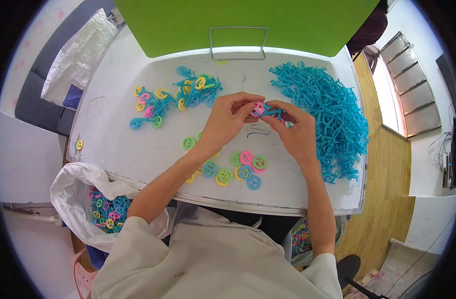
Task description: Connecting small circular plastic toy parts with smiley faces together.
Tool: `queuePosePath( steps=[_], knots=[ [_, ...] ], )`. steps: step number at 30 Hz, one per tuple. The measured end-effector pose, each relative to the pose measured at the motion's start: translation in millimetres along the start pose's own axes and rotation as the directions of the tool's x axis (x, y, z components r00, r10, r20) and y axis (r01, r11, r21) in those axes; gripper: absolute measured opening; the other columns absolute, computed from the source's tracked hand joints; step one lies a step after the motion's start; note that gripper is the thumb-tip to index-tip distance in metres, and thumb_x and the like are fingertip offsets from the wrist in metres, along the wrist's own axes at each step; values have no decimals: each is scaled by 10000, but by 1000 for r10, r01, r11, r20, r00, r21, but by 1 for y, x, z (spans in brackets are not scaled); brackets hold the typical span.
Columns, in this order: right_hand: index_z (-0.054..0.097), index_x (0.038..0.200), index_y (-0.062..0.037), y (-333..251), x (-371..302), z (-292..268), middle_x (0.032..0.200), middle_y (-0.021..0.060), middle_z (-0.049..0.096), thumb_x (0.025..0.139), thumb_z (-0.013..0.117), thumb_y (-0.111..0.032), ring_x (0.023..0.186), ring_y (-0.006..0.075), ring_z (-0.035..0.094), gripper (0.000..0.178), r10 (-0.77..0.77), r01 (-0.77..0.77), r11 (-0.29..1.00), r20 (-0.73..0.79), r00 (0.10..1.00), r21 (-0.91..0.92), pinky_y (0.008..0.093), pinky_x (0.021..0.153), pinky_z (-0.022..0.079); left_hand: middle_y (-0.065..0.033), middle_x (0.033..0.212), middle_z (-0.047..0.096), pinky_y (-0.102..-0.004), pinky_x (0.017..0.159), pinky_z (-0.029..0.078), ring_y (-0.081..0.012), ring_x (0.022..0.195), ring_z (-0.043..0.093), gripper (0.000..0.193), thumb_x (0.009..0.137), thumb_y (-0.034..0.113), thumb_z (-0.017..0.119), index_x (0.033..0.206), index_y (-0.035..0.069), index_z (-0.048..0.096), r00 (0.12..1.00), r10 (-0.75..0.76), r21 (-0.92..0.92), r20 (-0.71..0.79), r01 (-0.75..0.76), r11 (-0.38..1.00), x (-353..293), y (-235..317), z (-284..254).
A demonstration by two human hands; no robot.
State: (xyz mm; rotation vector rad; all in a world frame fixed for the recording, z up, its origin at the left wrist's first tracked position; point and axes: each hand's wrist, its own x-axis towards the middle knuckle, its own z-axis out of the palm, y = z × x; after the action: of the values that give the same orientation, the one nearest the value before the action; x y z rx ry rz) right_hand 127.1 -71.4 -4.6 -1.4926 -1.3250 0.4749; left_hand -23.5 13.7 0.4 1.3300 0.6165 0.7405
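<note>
Over the middle of the white table [123, 169], my two hands meet. A small pink plastic wheel [258, 108] is pinched between the thumb and fingers of my left hand [229, 118]. My right hand [298, 130] grips a blue forked plastic piece [272, 111], its end touching the wheel. A bit of pink also shows by the right fingers, mostly hidden. Nearer me lie loose wheels [246, 172] in green, yellow, blue and pink, some behind my left forearm. Right of my hands is a big heap of blue forked pieces [325, 117].
Blue pieces with wheels attached [155, 104] lie at the far left. A green board [248, 17] with a wire frame [238, 28] stands at the back. At lower left hangs a white sack [71, 187] of similar pieces; a bag of small coloured parts [301, 236] sits at lower right.
</note>
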Motion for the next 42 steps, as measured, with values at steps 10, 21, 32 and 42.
queuePosePath(
  steps=[10,21,32,42],
  knots=[
    [649,1059,34,0,1,-1,662,-5,602,810,722,-95,588,23,502,290,308,-331,918,131,942,220,185,515,375,-114,973,674,-250,743,570,-143,851,654,220,924,-8,490,1084,-36,638,999,36,65,-30,-34,997,-5,4,3],
    [657,1040,39,-7,-3,10,644,-16,579,782,752,-83,589,23,515,301,307,-302,939,-8,952,162,167,498,375,-141,900,684,-268,717,563,-165,802,672,213,906,-31,476,1051,-59,630,976,174,152,-134,-154,976,-8,-3,10],
    [659,1059,1,-5,0,4,733,5,615,808,695,-25,646,50,552,255,90,-85,981,-19,996,172,197,560,437,-87,1007,629,-269,825,544,-147,885,631,207,942,120,545,1063,-35,610,999,37,61,-23,-35,998,-3,4,0],
    [654,1041,-24,-9,-5,-63,905,125,677,755,722,-141,771,229,624,316,245,-259,762,-107,964,-593,333,718,490,-76,894,654,-256,710,543,-145,808,653,188,934,113,544,1040,-13,636,949,218,181,-230,-179,967,19,7,-39]
  ],
)
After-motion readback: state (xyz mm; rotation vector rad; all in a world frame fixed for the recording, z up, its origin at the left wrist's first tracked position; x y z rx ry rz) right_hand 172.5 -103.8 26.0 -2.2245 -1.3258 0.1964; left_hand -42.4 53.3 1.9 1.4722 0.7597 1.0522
